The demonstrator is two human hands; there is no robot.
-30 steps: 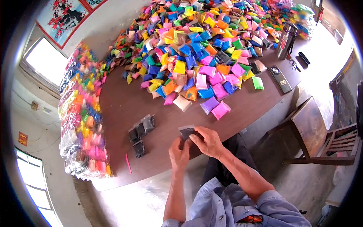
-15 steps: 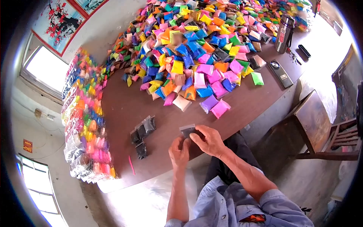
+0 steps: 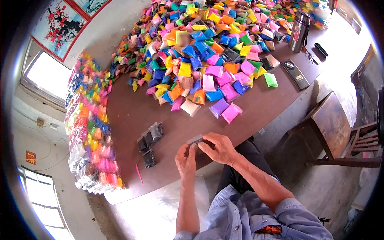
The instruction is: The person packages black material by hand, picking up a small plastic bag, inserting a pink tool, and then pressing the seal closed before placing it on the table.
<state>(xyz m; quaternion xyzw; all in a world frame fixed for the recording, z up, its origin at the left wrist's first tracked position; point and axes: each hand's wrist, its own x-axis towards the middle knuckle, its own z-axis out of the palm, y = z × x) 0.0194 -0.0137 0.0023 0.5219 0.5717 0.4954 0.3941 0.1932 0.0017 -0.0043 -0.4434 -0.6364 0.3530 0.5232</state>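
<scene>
Between my two hands, over the table's near edge, is a small black packet (image 3: 195, 140) with a clear plastic end. Most of it is hidden by my fingers. My left hand (image 3: 186, 159) pinches it from the left, thumb pressed in close. From the right, my right hand (image 3: 218, 148) grips the same packet with thumb and fingers. To the left of my hands, several similar black packets (image 3: 149, 140) lie in a small group on the brown table (image 3: 168, 124). A thin pink stick (image 3: 139, 174) lies near them.
A large heap of colourful packets (image 3: 208, 60) covers the back of the table. Bagged packets (image 3: 92, 136) are stacked along the left edge. At the right are a steel flask (image 3: 300, 32), a flat metallic device (image 3: 296, 75), keys (image 3: 311, 58) and a wooden chair (image 3: 330, 124).
Both hands have shifted slightly left and closed nearer together around the black packet. Less of the packet shows now. The things on the table stay where they were.
</scene>
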